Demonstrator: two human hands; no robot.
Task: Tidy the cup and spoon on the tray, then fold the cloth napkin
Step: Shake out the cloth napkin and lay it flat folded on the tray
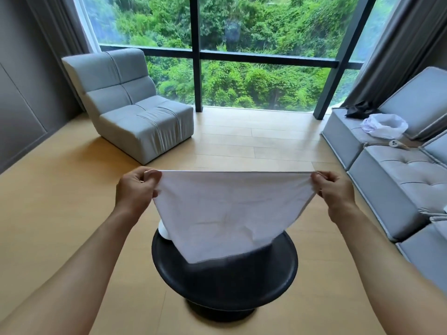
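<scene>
I hold a white cloth napkin [225,211] stretched out in the air above a round black table [242,281]. My left hand [136,187] pinches its upper left corner and my right hand [335,192] pinches its upper right corner. The top edge is taut and the cloth hangs down to a point over the table. A white rounded object [163,232], perhaps the cup, peeks out behind the napkin's left edge at the table's far rim. The tray and the spoon are hidden behind the cloth.
A grey armchair [135,105] stands at the back left on the wooden floor. A grey sofa [396,170] runs along the right, with a white bag [384,124] and a dark cloth [360,110] on it. Large windows fill the far wall.
</scene>
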